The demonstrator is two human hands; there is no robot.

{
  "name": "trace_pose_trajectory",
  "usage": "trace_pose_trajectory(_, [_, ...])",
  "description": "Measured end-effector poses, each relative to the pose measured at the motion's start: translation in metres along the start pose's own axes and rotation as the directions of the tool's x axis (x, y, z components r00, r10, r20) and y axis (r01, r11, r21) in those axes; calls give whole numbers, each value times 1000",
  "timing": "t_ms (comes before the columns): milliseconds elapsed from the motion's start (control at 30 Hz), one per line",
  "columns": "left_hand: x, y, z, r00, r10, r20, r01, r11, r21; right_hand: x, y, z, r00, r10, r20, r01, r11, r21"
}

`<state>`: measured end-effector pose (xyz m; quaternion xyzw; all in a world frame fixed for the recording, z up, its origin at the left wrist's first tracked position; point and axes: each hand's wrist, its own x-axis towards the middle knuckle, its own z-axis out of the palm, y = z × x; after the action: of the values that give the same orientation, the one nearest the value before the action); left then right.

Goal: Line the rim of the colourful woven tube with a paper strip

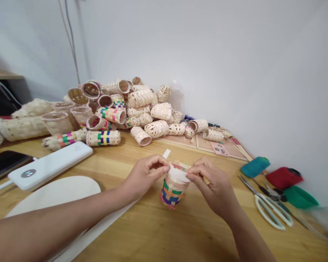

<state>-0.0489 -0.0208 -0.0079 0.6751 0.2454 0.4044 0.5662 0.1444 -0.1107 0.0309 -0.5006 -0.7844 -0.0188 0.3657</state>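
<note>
A small woven cylinder [173, 191] with green, orange and blue bands stands on the wooden table, between my hands. Along the near side of its upper rim lies a white strip [178, 174]. My left hand [149, 173] pinches the strip's left end between thumb and forefinger; a white tail sticks up behind those fingers. On the other side, my right hand [207, 178] pinches the strip's right end at the rim, fingers closed.
Many woven cylinders [140, 98] are piled at the back. A white power bank [50, 165] and a phone [5, 163] lie left, near a white oval sheet [57, 193]. Scissors [273, 213] and thread spools [255, 166] lie right.
</note>
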Motion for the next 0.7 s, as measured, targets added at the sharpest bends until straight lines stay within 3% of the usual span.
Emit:
trace_pose_trajectory(100, [-2, -2, 3, 999, 33, -24, -32, 998, 48, -1, -4, 5, 999, 27, -39, -28, 999, -26])
trace_pose_trajectory(300, [-4, 2, 6, 999, 18, 47, -24, 991, 132, -1, -9, 14, 992, 39, -118, -51, 993, -102])
trace_pose_trajectory(500, [-11, -11, 22, 996, -37, 80, 37, 999, 3, -1, -14, 22, 981, 50, -189, -72, 991, -115])
trace_pose_trajectory(700, [-13, -8, 25, 999, -12, 39, 9, 998, 69, 0, -18, 25, 966, 55, -251, -66, 997, -36])
